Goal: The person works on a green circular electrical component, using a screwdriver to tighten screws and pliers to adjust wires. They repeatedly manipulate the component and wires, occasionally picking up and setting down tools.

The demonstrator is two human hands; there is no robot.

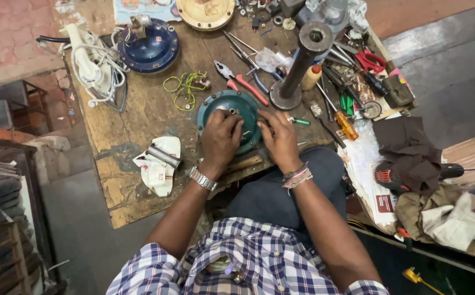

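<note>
Near the worktop's (134,180) front edge, our left hand (219,140) and right hand (279,137) both grasp the round teal motor cover (224,105); just beyond lie red-handled pliers (243,82) and yellow-green wire (185,87); a blue domed housing (149,49) and white iron (93,65) sit towards the far left corner.

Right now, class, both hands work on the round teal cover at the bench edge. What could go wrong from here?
1. The teal cover lies close to the bench's near edge; a push from the left hand or right hand might tip it off.
2. The red-handled pliers and green wire coil lie just beyond it; reaching could snag them.
3. The short metal tube on white cloth could roll off.
</note>
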